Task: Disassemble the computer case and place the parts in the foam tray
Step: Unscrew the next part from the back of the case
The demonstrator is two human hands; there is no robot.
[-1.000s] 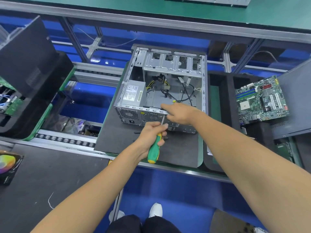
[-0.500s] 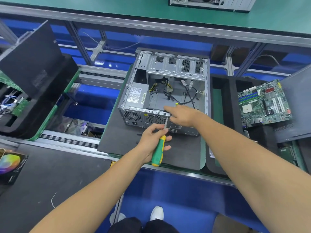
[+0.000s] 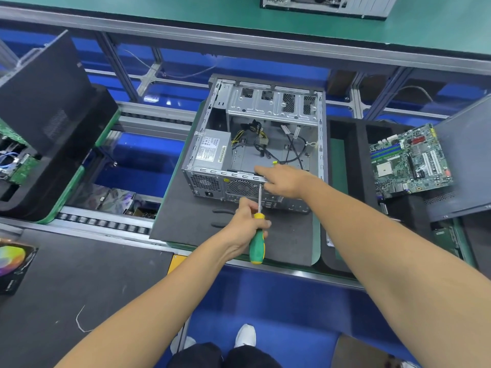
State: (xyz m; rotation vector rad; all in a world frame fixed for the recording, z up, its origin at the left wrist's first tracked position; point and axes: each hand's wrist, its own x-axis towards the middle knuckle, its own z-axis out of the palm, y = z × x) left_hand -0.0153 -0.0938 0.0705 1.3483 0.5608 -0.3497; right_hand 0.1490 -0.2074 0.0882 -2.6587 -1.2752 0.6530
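An open grey computer case (image 3: 268, 107) lies on its side on a dark mat (image 3: 186, 221), with a power supply (image 3: 212, 150) and loose cables (image 3: 265, 144) inside. My left hand (image 3: 247, 224) grips a green and yellow screwdriver (image 3: 257, 243), whose shaft points up to the case's near rear edge. My right hand (image 3: 284, 179) rests on that edge beside the shaft tip, fingers curled at the tip. A green motherboard (image 3: 409, 160) sits in the black foam tray (image 3: 342, 139) on the right.
A dark side panel (image 3: 467, 155) leans at the far right over the tray. Another black foam tray (image 3: 53, 155) with a panel and boards stands at the left. A colourful box (image 3: 13, 264) lies on the near left mat. A second case (image 3: 326, 4) sits on the far green bench.
The view has shifted slightly down and closer. My left hand has slid a little lower with the screwdriver, and more of the shaft shows. My right hand stays on the case edge.
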